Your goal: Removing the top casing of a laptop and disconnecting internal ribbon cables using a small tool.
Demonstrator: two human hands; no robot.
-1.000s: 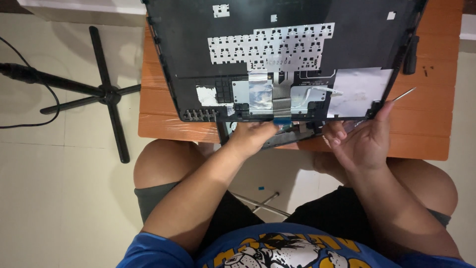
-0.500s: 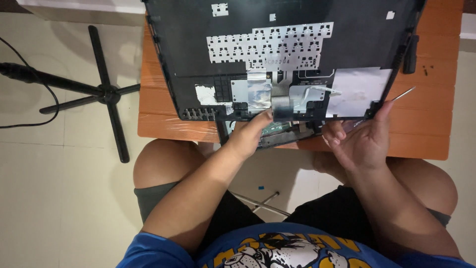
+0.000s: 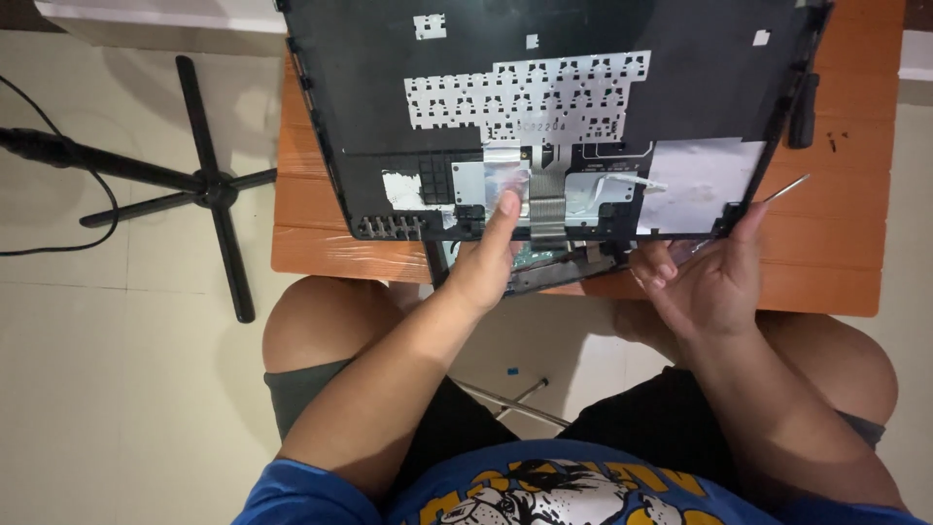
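Note:
A black laptop cover (image 3: 583, 39) lies bottom-up on the orange wooden table (image 3: 826, 262), showing the keyboard's white backing (image 3: 530, 97). My left hand (image 3: 486, 267) grips its near edge, thumb pressed on a silver foil patch (image 3: 476, 180) beside a flat ribbon cable (image 3: 547, 199), fingers curled below. My right hand (image 3: 705, 282) is at the cover's near right corner, palm up, thumb against the edge, holding a thin metal tool (image 3: 785, 188) that pokes out to the right. Part of the laptop's base (image 3: 554, 264) shows under the cover between my hands.
A black-handled screwdriver (image 3: 802, 112) and some tiny screws (image 3: 834, 141) lie on the table right of the cover. A black tripod stand (image 3: 209, 185) with a cable stands on the tiled floor at left. A metal rod (image 3: 510, 399) lies on the floor between my knees.
My left hand has moved up from the cover's near edge, and its thumb now presses on the silver patch. My right hand has stayed at the corner.

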